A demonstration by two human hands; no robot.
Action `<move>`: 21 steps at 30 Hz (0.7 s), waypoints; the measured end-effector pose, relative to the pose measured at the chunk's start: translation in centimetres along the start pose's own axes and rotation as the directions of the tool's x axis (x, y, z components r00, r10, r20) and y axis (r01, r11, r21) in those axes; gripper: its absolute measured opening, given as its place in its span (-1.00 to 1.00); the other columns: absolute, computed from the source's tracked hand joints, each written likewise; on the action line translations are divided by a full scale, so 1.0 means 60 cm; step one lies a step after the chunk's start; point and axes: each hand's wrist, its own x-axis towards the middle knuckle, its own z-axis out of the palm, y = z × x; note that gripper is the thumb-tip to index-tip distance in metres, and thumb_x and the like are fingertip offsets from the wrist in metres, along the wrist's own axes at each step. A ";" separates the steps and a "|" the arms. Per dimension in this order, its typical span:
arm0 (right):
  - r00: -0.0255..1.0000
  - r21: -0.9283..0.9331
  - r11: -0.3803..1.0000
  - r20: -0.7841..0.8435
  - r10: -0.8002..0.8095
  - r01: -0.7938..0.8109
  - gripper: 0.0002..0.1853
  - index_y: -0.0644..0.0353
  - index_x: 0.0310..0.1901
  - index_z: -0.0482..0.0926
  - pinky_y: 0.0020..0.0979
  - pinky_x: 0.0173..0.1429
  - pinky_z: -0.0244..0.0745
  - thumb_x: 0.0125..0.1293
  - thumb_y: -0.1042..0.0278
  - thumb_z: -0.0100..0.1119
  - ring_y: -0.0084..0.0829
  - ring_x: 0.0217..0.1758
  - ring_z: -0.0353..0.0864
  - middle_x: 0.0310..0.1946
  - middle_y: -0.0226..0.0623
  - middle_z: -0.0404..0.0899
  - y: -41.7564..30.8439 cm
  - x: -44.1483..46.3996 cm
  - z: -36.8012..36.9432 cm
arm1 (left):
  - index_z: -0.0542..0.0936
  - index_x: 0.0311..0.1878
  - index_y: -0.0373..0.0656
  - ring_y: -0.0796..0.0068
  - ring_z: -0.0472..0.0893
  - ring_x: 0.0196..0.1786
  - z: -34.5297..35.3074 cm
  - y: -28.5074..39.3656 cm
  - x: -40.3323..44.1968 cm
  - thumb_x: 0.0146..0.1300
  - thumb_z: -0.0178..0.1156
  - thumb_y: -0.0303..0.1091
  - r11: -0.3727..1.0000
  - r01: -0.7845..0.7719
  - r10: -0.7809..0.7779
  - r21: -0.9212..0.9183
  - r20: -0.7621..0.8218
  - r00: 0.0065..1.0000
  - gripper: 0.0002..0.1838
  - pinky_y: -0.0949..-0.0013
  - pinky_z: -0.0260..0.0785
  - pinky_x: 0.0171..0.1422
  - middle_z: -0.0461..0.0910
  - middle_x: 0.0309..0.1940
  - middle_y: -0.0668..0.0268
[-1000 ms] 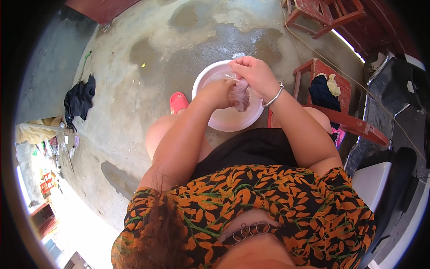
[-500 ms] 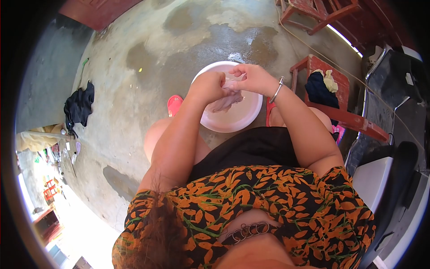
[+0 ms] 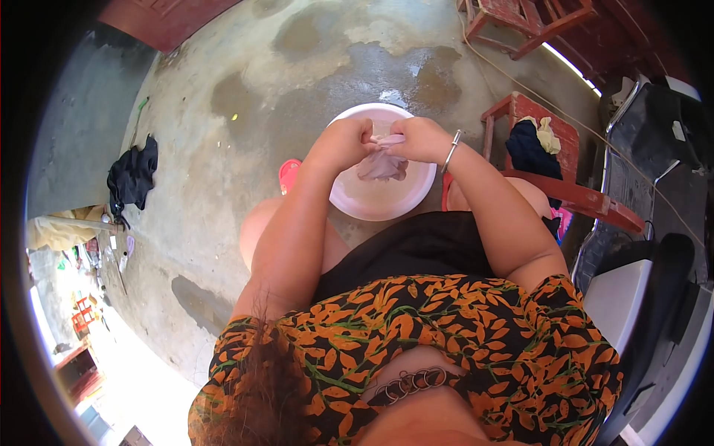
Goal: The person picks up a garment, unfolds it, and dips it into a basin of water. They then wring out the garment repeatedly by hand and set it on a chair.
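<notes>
A pale pinkish cloth (image 3: 383, 166) hangs bunched between my two hands, above a white basin (image 3: 381, 211) with cloudy water in it. My left hand (image 3: 345, 146) has its fingers closed on the cloth's left upper part. On the other side my right hand (image 3: 421, 140), with a silver bangle at the wrist, pinches the right upper part. The basin stands on the wet concrete floor between my feet, and part of its rim is hidden behind my hands.
Dark and cream cloths (image 3: 534, 146) lie on a red wooden stool (image 3: 567, 141) at the right. Beyond it is a black chair (image 3: 654, 141). A black cloth (image 3: 134, 175) lies at the left. Another red stool (image 3: 513, 22) stands at the upper right.
My right hand has come down and closed on the cloth, after its fingers were raised over the basin. The cloth now hangs more centrally between both hands.
</notes>
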 end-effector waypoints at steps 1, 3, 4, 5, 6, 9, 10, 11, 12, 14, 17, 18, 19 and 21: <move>1.000 -0.006 1.000 0.017 -0.018 0.018 -0.62 0.20 -0.23 0.61 -0.25 -0.17 0.51 -0.02 0.12 0.37 -0.12 -0.30 0.65 -0.39 -0.05 0.63 0.004 0.001 0.000 | 0.49 -0.46 -0.24 0.34 0.53 -0.46 -0.003 -0.001 -0.002 -0.01 0.37 -0.40 0.996 0.038 -0.040 -0.077 -0.018 0.999 -0.78 0.27 0.37 -0.34 0.55 -0.56 0.14; 0.999 -0.013 0.999 0.035 -0.037 0.037 -0.61 0.20 -0.21 0.60 -0.25 -0.18 0.51 -0.03 0.13 0.37 -0.12 -0.31 0.65 -0.40 -0.07 0.64 0.011 0.004 0.004 | 0.52 -0.42 -0.24 0.36 0.55 -0.43 -0.007 -0.008 -0.003 0.01 0.33 -0.45 0.985 0.075 -0.082 -0.155 -0.034 0.996 -0.84 0.29 0.38 -0.32 0.56 -0.55 0.14; 0.997 0.025 1.000 0.074 0.016 -0.018 -0.60 0.19 -0.19 0.59 -0.25 -0.19 0.52 -0.07 0.16 0.38 -0.13 -0.31 0.65 -0.41 -0.09 0.64 0.004 0.001 0.001 | 0.56 -0.36 -0.22 0.33 0.58 -0.40 -0.006 -0.013 -0.003 0.02 0.28 -0.47 0.994 0.049 -0.055 -0.097 -0.063 0.997 -0.88 0.30 0.40 -0.30 0.57 -0.52 0.14; 0.991 0.060 0.995 0.115 0.068 -0.075 -0.59 0.18 -0.18 0.58 -0.24 -0.20 0.52 -0.10 0.19 0.38 -0.14 -0.32 0.66 -0.42 -0.10 0.64 0.000 -0.001 0.000 | 0.60 -0.29 -0.20 0.30 0.61 -0.37 -0.005 -0.018 -0.002 0.03 0.24 -0.48 0.999 0.023 -0.026 -0.039 -0.090 0.996 -0.86 0.30 0.42 -0.27 0.59 -0.50 0.13; 0.991 0.060 0.995 0.115 0.067 -0.074 -0.59 0.18 -0.18 0.58 -0.24 -0.20 0.52 -0.10 0.19 0.38 -0.14 -0.32 0.66 -0.42 -0.10 0.64 -0.001 0.000 0.002 | 0.60 -0.29 -0.20 0.30 0.61 -0.37 -0.004 -0.023 0.000 0.03 0.24 -0.48 0.999 0.024 -0.027 -0.039 -0.090 0.996 -0.86 0.30 0.42 -0.27 0.59 -0.50 0.13; 0.976 -0.006 0.995 0.191 0.101 -0.102 -0.57 0.19 -0.18 0.59 -0.24 -0.21 0.52 -0.15 0.23 0.37 -0.15 -0.33 0.66 -0.42 -0.08 0.64 0.003 0.006 0.013 | 0.64 -0.21 -0.14 0.21 0.64 -0.33 -0.008 -0.022 0.000 0.01 0.20 -0.47 0.994 0.018 -0.007 0.106 -0.105 0.994 -0.78 0.26 0.44 -0.23 0.62 -0.44 0.12; 0.968 -0.026 0.996 0.234 0.088 -0.084 -0.56 0.19 -0.17 0.60 -0.24 -0.20 0.53 -0.16 0.23 0.37 -0.14 -0.33 0.66 -0.42 -0.07 0.64 0.003 0.009 0.015 | 0.64 -0.22 -0.13 0.19 0.63 -0.32 -0.009 -0.019 -0.001 0.00 0.19 -0.45 0.992 0.019 -0.004 0.123 -0.118 0.993 -0.78 0.24 0.44 -0.22 0.63 -0.43 0.13; 0.958 -0.045 0.997 0.277 0.075 -0.065 -0.55 0.19 -0.17 0.60 -0.24 -0.20 0.53 -0.17 0.22 0.36 -0.14 -0.33 0.66 -0.41 -0.06 0.64 0.004 0.011 0.017 | 0.64 -0.22 -0.12 0.17 0.63 -0.31 -0.011 -0.016 -0.002 0.00 0.19 -0.43 0.990 0.020 -0.002 0.141 -0.132 0.991 -0.78 0.22 0.45 -0.21 0.64 -0.42 0.14; 0.958 -0.047 0.997 0.277 0.074 -0.064 -0.55 0.19 -0.17 0.60 -0.24 -0.20 0.53 -0.17 0.22 0.36 -0.14 -0.33 0.66 -0.41 -0.06 0.64 0.005 0.011 0.018 | 0.64 -0.22 -0.12 0.17 0.63 -0.31 -0.013 -0.013 -0.003 0.00 0.19 -0.43 0.990 0.021 -0.002 0.140 -0.134 0.991 -0.78 0.22 0.45 -0.21 0.64 -0.42 0.14; 0.986 -0.041 0.999 0.167 0.000 0.007 -0.55 0.21 -0.16 0.61 -0.25 -0.20 0.53 -0.12 0.17 0.36 -0.12 -0.33 0.66 -0.40 -0.03 0.63 0.002 0.008 0.019 | 0.65 -0.22 -0.10 0.18 0.63 -0.29 -0.018 -0.005 -0.007 0.01 0.16 -0.43 0.992 0.039 -0.015 0.117 -0.197 0.980 -0.78 0.23 0.45 -0.19 0.63 -0.39 0.15; 0.997 0.058 0.998 0.071 0.027 -0.031 -0.57 0.21 -0.16 0.61 -0.26 -0.20 0.52 -0.06 0.13 0.34 -0.12 -0.33 0.66 -0.37 -0.02 0.64 0.001 0.007 0.019 | 0.63 -0.26 -0.12 0.18 0.62 -0.27 -0.018 -0.001 -0.012 0.05 0.13 -0.44 0.996 0.009 0.019 0.088 -0.310 0.951 -0.82 0.25 0.44 -0.16 0.62 -0.34 0.16; 0.997 0.058 0.998 0.071 0.027 -0.031 -0.57 0.21 -0.16 0.61 -0.26 -0.20 0.52 -0.06 0.13 0.34 -0.12 -0.33 0.66 -0.37 -0.02 0.64 0.003 0.009 0.019 | 0.63 -0.26 -0.12 0.18 0.62 -0.27 -0.018 -0.002 -0.011 0.05 0.13 -0.44 0.996 0.010 0.018 0.088 -0.310 0.951 -0.82 0.25 0.44 -0.16 0.62 -0.34 0.16; 0.999 0.061 0.998 0.047 -0.012 0.009 -0.59 0.20 -0.16 0.61 -0.26 -0.20 0.52 -0.03 0.14 0.33 -0.16 -0.34 0.66 -0.38 -0.04 0.64 0.005 0.012 0.020 | 0.61 -0.27 -0.14 0.17 0.61 -0.27 -0.017 -0.004 -0.010 0.06 0.11 -0.45 0.997 -0.020 0.044 0.075 -0.344 0.938 -0.84 0.25 0.43 -0.16 0.61 -0.34 0.17; 0.998 0.064 0.997 0.022 -0.051 0.049 -0.61 0.19 -0.16 0.62 -0.27 -0.20 0.52 0.00 0.14 0.32 -0.20 -0.35 0.66 -0.39 -0.06 0.63 0.008 0.014 0.023 | 0.59 -0.28 -0.16 0.17 0.60 -0.27 -0.015 -0.009 -0.008 0.08 0.09 -0.47 0.997 -0.049 0.070 0.063 -0.377 0.924 -0.85 0.26 0.43 -0.15 0.61 -0.34 0.17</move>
